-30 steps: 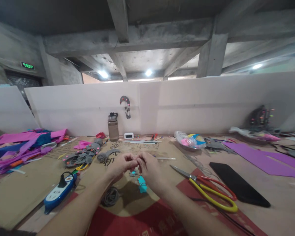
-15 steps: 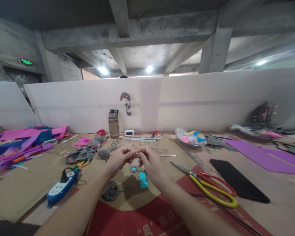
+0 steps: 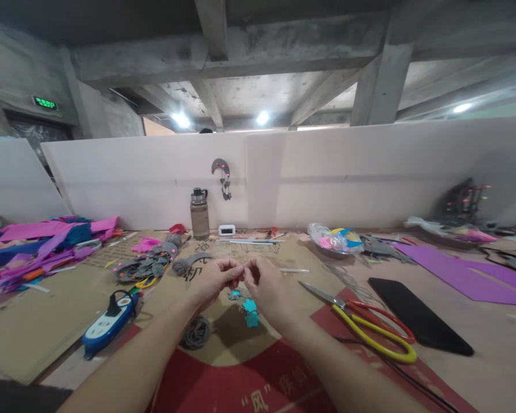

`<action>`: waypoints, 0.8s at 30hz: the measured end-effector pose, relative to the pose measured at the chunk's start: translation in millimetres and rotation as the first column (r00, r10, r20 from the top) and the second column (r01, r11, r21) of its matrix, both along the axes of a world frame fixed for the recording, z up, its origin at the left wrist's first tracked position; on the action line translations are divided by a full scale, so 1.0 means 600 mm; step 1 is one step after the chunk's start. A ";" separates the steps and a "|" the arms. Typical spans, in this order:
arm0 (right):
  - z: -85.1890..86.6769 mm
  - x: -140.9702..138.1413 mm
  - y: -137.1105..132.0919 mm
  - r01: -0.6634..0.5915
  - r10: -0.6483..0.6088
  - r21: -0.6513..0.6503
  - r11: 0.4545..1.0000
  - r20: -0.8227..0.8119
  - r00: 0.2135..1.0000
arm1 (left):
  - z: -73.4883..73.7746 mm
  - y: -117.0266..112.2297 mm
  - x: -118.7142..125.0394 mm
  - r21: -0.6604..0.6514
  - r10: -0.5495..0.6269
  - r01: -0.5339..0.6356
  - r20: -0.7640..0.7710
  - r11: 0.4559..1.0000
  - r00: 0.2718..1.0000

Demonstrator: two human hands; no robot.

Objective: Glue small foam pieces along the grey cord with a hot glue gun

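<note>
My left hand (image 3: 220, 277) and my right hand (image 3: 263, 288) meet fingertip to fingertip over the cardboard. Both are closed in a pinch, and whatever lies between the fingertips is too small to make out. Just below them is a turquoise flower-shaped piece (image 3: 250, 312), with a smaller grey-and-turquoise piece (image 3: 235, 294) beside it. Whether these hang from my fingers, I cannot tell. A coil of grey cord (image 3: 196, 332) rests near my left wrist.
Scissors (image 3: 356, 321) with red and yellow handles and a black phone-like slab (image 3: 417, 314) lie to the right. A blue-and-white power strip (image 3: 109, 326) is on the left. Behind stand a bottle (image 3: 199, 215) and a white partition (image 3: 309, 178). Coloured felt scraps (image 3: 47, 246) pile up far left.
My fingertips have closed more tightly together, and the small thing glimpsed between them is now hidden. The turquoise flower piece has shifted slightly. The camera view has moved a little.
</note>
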State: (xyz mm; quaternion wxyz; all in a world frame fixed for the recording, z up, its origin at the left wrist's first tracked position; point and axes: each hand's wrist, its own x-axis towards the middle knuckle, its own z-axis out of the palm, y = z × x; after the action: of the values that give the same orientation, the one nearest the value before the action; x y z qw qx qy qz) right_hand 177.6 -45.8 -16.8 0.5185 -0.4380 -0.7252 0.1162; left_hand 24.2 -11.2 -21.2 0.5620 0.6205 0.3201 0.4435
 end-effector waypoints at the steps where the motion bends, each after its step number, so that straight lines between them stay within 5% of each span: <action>1: -0.001 0.000 0.003 0.007 -0.007 -0.013 1.000 -0.021 1.000 | 0.001 -0.001 0.000 0.000 0.000 0.000 -0.006 1.000 1.000; 4: -0.002 0.002 0.012 -0.007 -0.002 -0.072 0.997 -0.126 0.992 | 0.005 -0.003 0.001 -0.005 0.007 -0.007 -0.013 1.000 1.000; 12: -0.010 -0.002 0.020 -0.302 0.183 -0.243 0.922 -0.416 0.891 | 0.012 -0.007 0.003 0.067 0.106 -0.104 -0.025 0.992 0.994; 20: -0.021 0.000 0.024 -0.233 0.165 -0.168 0.958 -0.342 0.925 | 0.024 -0.021 0.001 0.326 0.239 -0.150 -0.252 0.933 0.938; 24: -0.014 0.004 0.024 -0.261 0.197 -0.187 0.947 -0.304 0.932 | 0.036 -0.029 -0.005 0.356 0.192 -0.079 -0.294 0.931 0.936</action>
State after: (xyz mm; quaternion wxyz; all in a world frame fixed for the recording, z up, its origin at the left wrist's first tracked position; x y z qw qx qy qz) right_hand 179.8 -31.1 -25.4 0.5463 -0.3845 -0.6727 0.3181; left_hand 21.4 -28.9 0.6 0.3542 0.7482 0.3697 0.4220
